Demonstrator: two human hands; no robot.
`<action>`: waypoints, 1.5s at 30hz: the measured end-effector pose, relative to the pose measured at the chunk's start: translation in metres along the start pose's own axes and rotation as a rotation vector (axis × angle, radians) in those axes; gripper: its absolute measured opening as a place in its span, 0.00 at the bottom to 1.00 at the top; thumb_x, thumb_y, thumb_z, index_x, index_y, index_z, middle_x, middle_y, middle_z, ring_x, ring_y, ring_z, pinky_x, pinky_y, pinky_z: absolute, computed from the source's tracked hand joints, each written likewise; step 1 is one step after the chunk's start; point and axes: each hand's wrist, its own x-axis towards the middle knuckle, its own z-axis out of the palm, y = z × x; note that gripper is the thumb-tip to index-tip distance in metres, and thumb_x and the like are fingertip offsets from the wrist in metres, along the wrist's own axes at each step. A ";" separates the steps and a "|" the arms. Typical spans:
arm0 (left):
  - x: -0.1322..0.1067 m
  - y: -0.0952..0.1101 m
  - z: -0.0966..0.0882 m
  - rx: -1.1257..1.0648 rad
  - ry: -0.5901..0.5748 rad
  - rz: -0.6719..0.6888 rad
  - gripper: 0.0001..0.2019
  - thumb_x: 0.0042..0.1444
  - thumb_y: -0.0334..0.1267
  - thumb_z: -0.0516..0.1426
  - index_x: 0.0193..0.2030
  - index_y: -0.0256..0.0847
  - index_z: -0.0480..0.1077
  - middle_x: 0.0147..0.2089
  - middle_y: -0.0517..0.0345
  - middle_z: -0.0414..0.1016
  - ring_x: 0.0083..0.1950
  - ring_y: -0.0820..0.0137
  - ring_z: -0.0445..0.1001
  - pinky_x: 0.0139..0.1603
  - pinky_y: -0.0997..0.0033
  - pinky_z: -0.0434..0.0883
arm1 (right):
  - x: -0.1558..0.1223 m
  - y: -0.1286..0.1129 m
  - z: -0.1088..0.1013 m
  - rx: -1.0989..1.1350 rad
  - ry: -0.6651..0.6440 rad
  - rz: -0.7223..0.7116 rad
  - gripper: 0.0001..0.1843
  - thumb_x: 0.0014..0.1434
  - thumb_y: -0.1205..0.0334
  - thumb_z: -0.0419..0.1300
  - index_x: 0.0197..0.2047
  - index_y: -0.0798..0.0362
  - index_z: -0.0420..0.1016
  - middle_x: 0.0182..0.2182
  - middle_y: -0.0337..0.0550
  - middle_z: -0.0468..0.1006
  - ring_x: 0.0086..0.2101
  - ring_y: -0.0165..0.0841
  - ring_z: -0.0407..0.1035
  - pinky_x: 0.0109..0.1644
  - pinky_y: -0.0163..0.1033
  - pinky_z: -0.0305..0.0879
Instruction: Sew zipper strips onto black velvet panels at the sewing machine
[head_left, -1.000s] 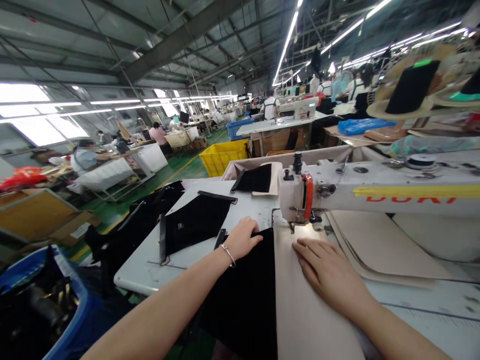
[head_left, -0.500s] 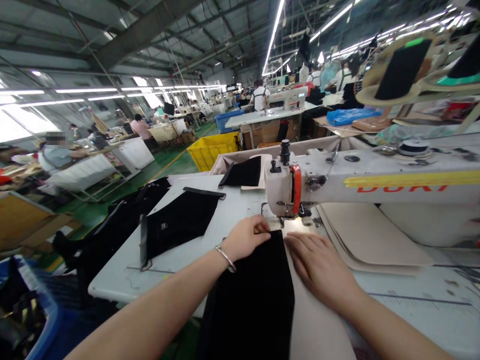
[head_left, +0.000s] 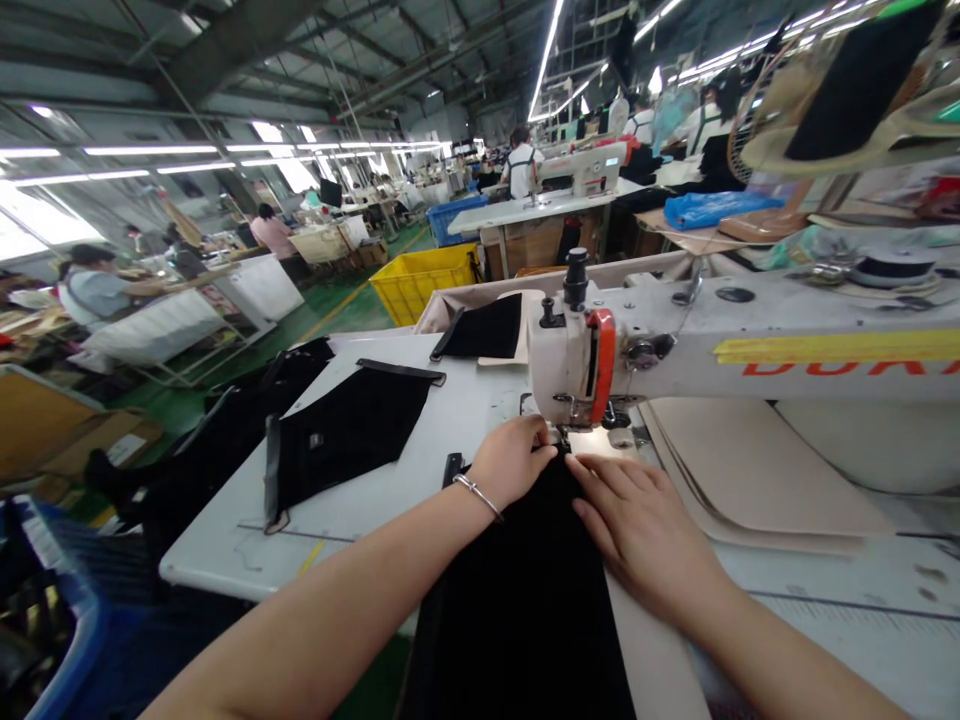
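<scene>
A black fabric piece (head_left: 525, 600) lies over a beige panel (head_left: 656, 650), its far edge up against the presser foot (head_left: 564, 434) of the sewing machine (head_left: 570, 370). My left hand (head_left: 517, 460), with a bangle at the wrist, pinches that far edge between thumb and curled fingers, just left of the foot. Flat beside it rests my right hand (head_left: 645, 520), fingers stretched out and tips at the fabric's right edge. Part of the beige panel is hidden under the fabric and the right hand.
On the white table (head_left: 217, 540) to the left lies another black piece (head_left: 352, 430) with dark edge strips. A smaller black piece (head_left: 484, 328) sits behind. Beige panels (head_left: 757, 470) are stacked under the machine arm. A blue bin (head_left: 97, 610) stands at lower left.
The black fabric's far edge has moved forward to the presser foot. My left hand has moved forward and right with it; my right fingertips have come closer to the foot. The view has shifted slightly.
</scene>
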 end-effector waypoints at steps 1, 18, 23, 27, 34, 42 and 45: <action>0.001 0.000 0.001 0.006 -0.001 -0.003 0.02 0.56 0.35 0.58 0.34 0.40 0.68 0.36 0.59 0.75 0.37 0.67 0.73 0.36 0.72 0.66 | 0.000 0.000 0.000 -0.003 -0.003 0.001 0.25 0.68 0.56 0.49 0.66 0.52 0.59 0.57 0.47 0.69 0.53 0.42 0.61 0.57 0.51 0.55; -0.034 0.010 -0.010 0.091 -0.111 0.347 0.11 0.65 0.35 0.52 0.52 0.37 0.69 0.56 0.51 0.71 0.60 0.65 0.67 0.65 0.61 0.63 | 0.000 0.002 0.003 0.010 0.033 0.008 0.23 0.65 0.55 0.52 0.62 0.49 0.64 0.57 0.46 0.70 0.54 0.42 0.63 0.58 0.52 0.58; -0.028 0.004 -0.008 0.131 -0.101 0.358 0.12 0.66 0.34 0.51 0.54 0.37 0.68 0.58 0.51 0.70 0.63 0.66 0.65 0.68 0.62 0.60 | 0.002 0.002 0.005 -0.017 0.032 0.033 0.24 0.66 0.56 0.51 0.63 0.50 0.62 0.57 0.46 0.69 0.55 0.42 0.62 0.57 0.52 0.58; -0.030 0.004 -0.008 0.146 -0.103 0.377 0.13 0.67 0.34 0.50 0.54 0.36 0.69 0.56 0.50 0.71 0.63 0.66 0.65 0.69 0.63 0.60 | 0.000 0.002 0.005 -0.010 0.026 0.038 0.23 0.66 0.55 0.51 0.63 0.50 0.63 0.57 0.47 0.69 0.55 0.42 0.62 0.58 0.51 0.58; -0.026 0.003 -0.009 0.186 -0.113 0.386 0.14 0.67 0.30 0.48 0.56 0.36 0.67 0.58 0.50 0.69 0.66 0.65 0.62 0.70 0.61 0.57 | 0.003 0.002 0.004 -0.010 0.048 0.046 0.23 0.65 0.58 0.52 0.62 0.51 0.64 0.55 0.48 0.70 0.54 0.43 0.64 0.57 0.53 0.61; -0.131 0.038 -0.038 0.067 -0.321 0.642 0.21 0.62 0.46 0.57 0.59 0.43 0.65 0.63 0.52 0.66 0.63 0.64 0.65 0.69 0.58 0.57 | -0.077 -0.031 -0.019 0.047 0.087 -0.160 0.23 0.62 0.65 0.51 0.60 0.52 0.68 0.56 0.46 0.72 0.52 0.38 0.68 0.52 0.43 0.72; -0.161 0.042 -0.033 0.113 -0.225 0.673 0.11 0.63 0.37 0.56 0.52 0.44 0.70 0.56 0.57 0.74 0.55 0.68 0.71 0.64 0.65 0.64 | -0.095 -0.039 -0.025 0.030 0.111 -0.194 0.22 0.62 0.64 0.51 0.59 0.52 0.69 0.55 0.44 0.73 0.51 0.36 0.70 0.50 0.40 0.74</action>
